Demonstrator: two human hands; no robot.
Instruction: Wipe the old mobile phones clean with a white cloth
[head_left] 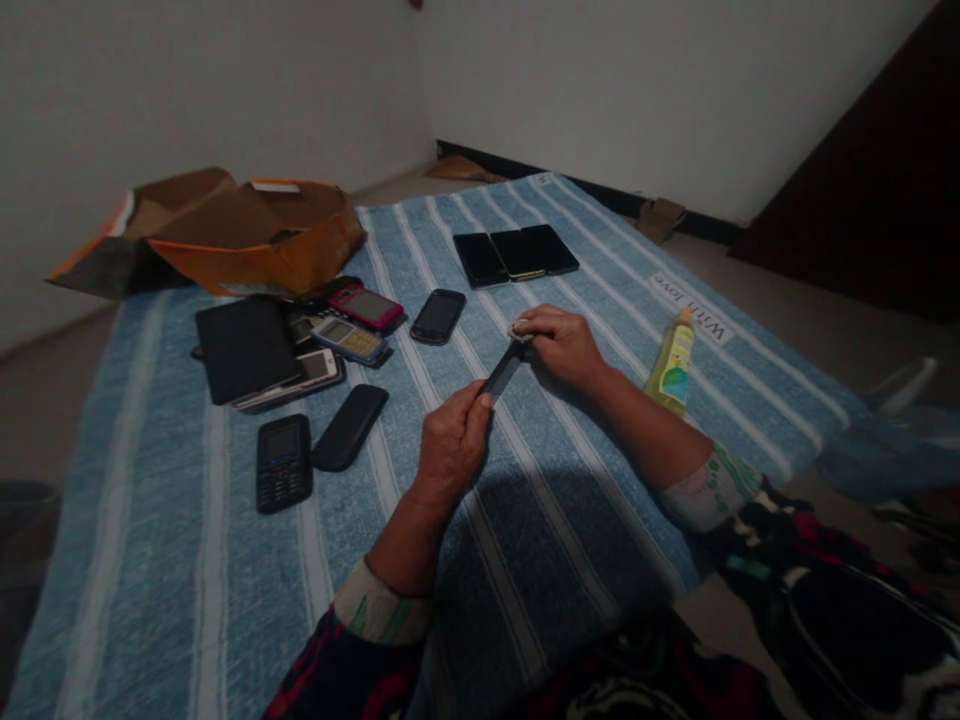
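Note:
My left hand (453,440) is closed on the near end of a dark mobile phone (503,372), held tilted above the striped cloth. At its far end, my right hand (564,345) pinches a small whitish cloth (517,328) against the phone. Ahead of my hands, several black phones (517,254) lie side by side in a row. A black smartphone (438,316) rests alone to the left of them. To the right of my right forearm lies a bottle of yellow-green liquid (673,365) with an orange tip.
A blue striped cloth (165,500) covers the surface. On the left lie a keypad phone (283,463), a dark phone (350,427) and a pile including a blue phone (349,340), a pink phone (366,305) and a black flat case (246,349). Behind stands an open orange box (262,250).

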